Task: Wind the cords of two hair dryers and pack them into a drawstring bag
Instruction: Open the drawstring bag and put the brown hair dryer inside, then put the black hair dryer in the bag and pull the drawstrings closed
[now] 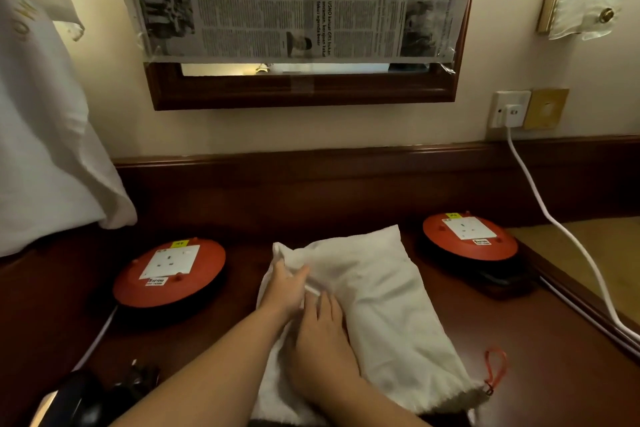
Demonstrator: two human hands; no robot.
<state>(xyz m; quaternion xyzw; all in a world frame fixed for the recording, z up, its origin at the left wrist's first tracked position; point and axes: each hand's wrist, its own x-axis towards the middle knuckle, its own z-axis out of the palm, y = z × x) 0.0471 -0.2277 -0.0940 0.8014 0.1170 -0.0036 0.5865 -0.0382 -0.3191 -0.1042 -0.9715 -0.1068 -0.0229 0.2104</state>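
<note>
A white drawstring bag (377, 295) lies lengthwise on the dark wooden desk (519, 340) and looks puffed; what it holds is hidden. Its mouth with a red cord loop (496, 371) points to the near right. My left hand (285, 288) pinches the bag's cloth at its far left edge. Just below it, my right hand (320, 340) lies flat on the bag with fingers stretched out. A black hair dryer (78, 399) with its black plug (138, 376) rests at the desk's near left corner, partly cut off by the frame.
Two orange extension reels sit flat on the desk, one at the left (169, 272) and one at the right (469, 236). A white cable (554, 218) runs from a wall socket (510, 111) down the right side. White cloth (45, 149) hangs at the left; a newspaper-covered mirror (298, 3) is above.
</note>
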